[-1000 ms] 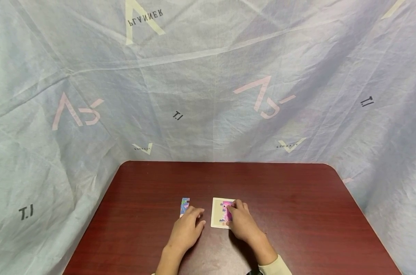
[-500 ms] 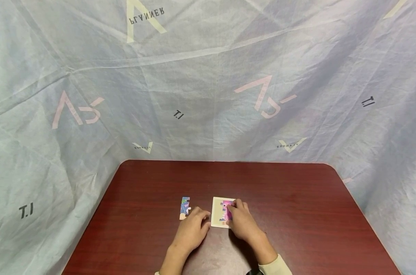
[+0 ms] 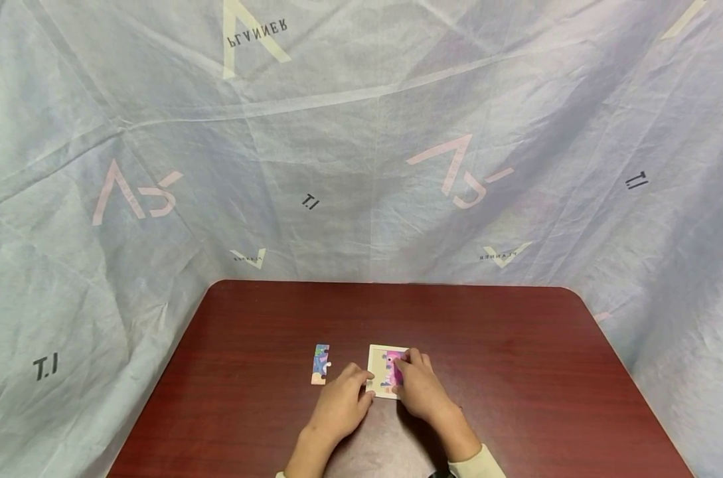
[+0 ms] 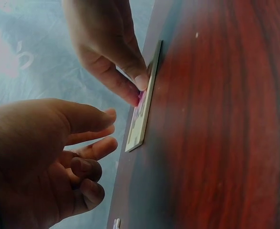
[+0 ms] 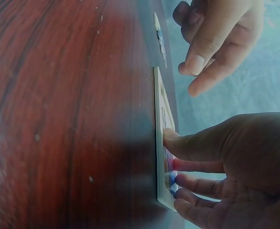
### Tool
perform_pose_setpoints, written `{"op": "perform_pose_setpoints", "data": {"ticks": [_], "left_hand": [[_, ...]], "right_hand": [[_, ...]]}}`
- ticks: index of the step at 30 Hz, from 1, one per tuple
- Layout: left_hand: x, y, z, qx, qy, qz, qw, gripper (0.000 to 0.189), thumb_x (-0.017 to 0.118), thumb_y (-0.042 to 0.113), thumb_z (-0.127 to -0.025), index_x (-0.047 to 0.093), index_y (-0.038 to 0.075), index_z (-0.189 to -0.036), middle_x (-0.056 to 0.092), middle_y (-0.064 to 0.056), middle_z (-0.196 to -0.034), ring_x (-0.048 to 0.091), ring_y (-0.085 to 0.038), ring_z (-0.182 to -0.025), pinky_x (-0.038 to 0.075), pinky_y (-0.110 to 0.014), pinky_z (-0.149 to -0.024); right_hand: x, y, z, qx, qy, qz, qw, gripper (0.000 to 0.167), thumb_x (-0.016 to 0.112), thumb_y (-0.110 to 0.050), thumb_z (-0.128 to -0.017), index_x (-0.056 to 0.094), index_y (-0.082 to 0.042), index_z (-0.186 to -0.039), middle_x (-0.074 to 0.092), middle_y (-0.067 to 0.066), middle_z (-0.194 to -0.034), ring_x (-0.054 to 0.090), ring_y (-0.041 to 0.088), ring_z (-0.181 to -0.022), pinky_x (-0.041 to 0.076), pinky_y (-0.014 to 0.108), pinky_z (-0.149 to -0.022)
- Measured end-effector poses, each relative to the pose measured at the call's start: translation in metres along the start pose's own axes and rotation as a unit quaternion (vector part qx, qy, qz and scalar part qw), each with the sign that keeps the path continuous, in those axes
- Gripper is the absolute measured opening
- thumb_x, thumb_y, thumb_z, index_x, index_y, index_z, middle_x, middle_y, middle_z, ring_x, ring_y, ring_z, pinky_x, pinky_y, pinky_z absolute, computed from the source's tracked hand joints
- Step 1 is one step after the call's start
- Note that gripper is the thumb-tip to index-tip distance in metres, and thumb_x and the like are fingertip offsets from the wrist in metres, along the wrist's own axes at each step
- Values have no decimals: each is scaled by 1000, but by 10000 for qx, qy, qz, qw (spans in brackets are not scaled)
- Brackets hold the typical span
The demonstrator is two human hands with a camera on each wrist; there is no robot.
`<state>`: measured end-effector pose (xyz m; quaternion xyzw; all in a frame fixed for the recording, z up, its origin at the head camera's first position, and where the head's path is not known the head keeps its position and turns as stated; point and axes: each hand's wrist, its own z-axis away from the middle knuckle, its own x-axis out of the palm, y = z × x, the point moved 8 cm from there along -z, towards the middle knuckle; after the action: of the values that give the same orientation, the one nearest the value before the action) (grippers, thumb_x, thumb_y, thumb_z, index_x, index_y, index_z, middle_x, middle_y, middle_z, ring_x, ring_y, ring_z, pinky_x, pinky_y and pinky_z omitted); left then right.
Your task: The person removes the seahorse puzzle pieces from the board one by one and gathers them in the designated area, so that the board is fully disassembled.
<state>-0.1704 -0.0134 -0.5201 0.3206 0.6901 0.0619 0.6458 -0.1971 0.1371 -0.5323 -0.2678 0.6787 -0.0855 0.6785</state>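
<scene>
A square, cream-coloured puzzle tray [image 3: 378,393] lies flat on the table, with pink and purple puzzle pieces [image 3: 391,362] in it. Bare tray bottom shows to the left of these pieces. My right hand [image 3: 422,388] rests its thumb and fingertips on the pieces and covers the tray's right part. My left hand [image 3: 340,403] hovers at the tray's left edge with loosely bent fingers, holding nothing; in the left wrist view a gap separates its fingertips from the tray. Further left, a narrow strip of joined puzzle pieces [image 3: 320,364], blue, green and peach, lies on the table.
The dark red wooden table [image 3: 486,332] has rounded far corners. Pale printed cloth [image 3: 361,166] hangs behind it and along both sides.
My left hand has moved right, away from the puzzle strip and up to the tray's left edge, uncovering the strip. My right hand has stayed on the pieces in the tray.
</scene>
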Motion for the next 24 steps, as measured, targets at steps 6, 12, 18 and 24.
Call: {"op": "perform_pose_setpoints", "data": {"ticks": [6,12,18,24], "left_hand": [[6,4,-2,103,-10,-96,9999,25,78,20,-93,76,13,-117,68,3,-107,69,-12,-82,58,-33,-75],[11,5,-2,119,-49,-27,9999,25,78,20,-93,76,12,-117,67,3,-106,71,-15,-86,59,-33,-78],[18,4,-4,121,-130,-122,9998,25,78,21,-92,77,13,-115,67,3,-106,71,-15,-87,59,-34,-78],[22,5,-5,99,-114,-166,9997,21,76,17,-91,80,13,-111,67,5,-104,72,-14,-87,60,-33,-78]], "right_hand": [[-2,0,-1,-35,22,38,10000,53,86,-6,-81,69,8,-129,58,20,-129,54,40,-123,50,54,-105],[-2,0,0,-114,120,56,9998,53,86,-7,-80,70,9,-128,58,20,-127,55,42,-121,50,55,-104],[-1,0,0,-119,144,49,9998,53,86,-7,-80,70,9,-128,58,19,-126,55,42,-121,50,56,-104],[-1,-1,1,-59,55,7,10000,52,86,-6,-81,70,8,-128,58,19,-127,55,41,-123,50,54,-105]]}}
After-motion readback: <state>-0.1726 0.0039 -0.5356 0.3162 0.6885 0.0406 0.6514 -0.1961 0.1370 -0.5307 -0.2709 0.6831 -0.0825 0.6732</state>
